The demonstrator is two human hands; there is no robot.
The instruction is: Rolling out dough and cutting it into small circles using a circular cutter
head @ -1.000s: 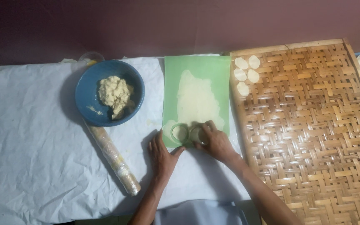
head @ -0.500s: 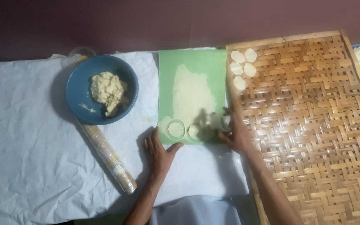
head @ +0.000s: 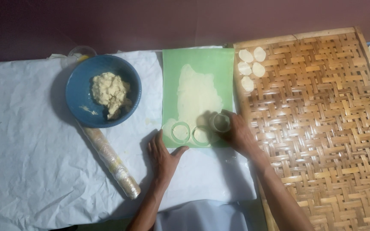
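Two hands work the rolled dough (head: 198,96) on the green mat (head: 223,60) — the right hand (head: 236,132) grips a round cutter (head: 221,122); the left hand (head: 164,154) lies flat, fingers spread, beside it.

We see a dim, soft picture with light falling from above and slightly right. The blue bowl (head: 103,90) casts a shadow to its left on the white paper (head: 26,141), and the left hand (head: 164,155) shades the sheet beside it. Detail is grainy, the far wall nearly black, and no glare shows anywhere.
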